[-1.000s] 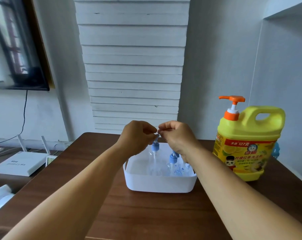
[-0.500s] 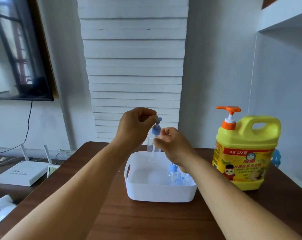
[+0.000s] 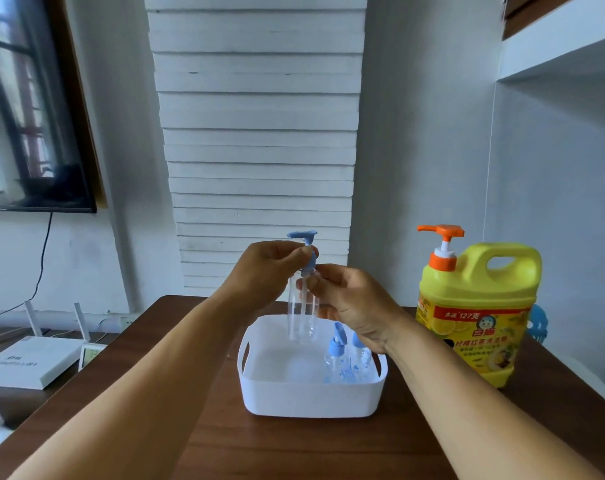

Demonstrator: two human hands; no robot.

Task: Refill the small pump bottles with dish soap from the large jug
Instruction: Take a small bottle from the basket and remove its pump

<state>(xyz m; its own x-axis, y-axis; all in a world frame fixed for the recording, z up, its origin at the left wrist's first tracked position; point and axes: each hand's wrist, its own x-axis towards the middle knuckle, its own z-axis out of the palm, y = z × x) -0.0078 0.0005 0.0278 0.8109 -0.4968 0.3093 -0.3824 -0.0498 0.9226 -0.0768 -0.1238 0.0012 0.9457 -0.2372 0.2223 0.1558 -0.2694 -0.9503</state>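
I held one clear small bottle (image 3: 303,310) upright above the white tub (image 3: 311,396), my right hand (image 3: 349,306) wrapped round its upper body with thumb and fingers curled on it. My left hand (image 3: 270,271) had its grip pinched on the blue pump collar (image 3: 310,259) at the neck, fingertips pressed round it, with the pump head (image 3: 301,235) standing above my knuckles. The bottle looked empty, and its pump looked seated on the neck (though I could not tell how tightly). The other small pump bottles (image 3: 342,358) stood in the tub, pumps on, apparently unfilled. The yellow jug (image 3: 478,317) sat on the brown surface (image 3: 294,445) to the right, apart from the tub, untouched. So I judged the task barely begun: the pump had to come off, then the filling, bottle by bottle.
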